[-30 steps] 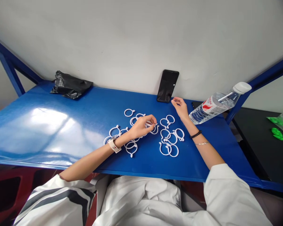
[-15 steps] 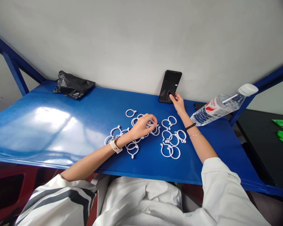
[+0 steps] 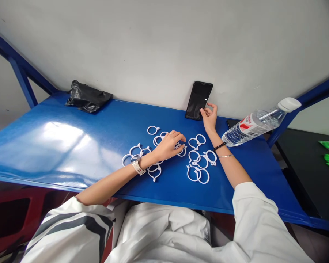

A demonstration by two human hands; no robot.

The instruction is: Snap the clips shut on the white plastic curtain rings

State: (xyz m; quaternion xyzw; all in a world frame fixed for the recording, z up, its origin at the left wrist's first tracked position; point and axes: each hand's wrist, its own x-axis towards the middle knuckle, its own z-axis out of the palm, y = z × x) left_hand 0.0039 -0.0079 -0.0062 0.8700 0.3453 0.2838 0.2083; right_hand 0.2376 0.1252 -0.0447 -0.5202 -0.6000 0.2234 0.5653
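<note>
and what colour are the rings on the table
The rings are white, best seen in the head view.

— How do the white plastic rings (image 3: 196, 169) lie?
— Spread on the blue worktop (image 3: 252, 175), thin hoops with small tabs, many overlapping in two clusters, one just apart.
— And the black rectangular smartphone (image 3: 198, 99)?
— Standing on end, tilted back against the grey wall (image 3: 153, 54), screen dark.

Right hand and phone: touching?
Cannot tell. In the head view, the thumb tip of the right hand overlaps the phone at its lower right edge, but contact and a slight gap would look alike.
</note>
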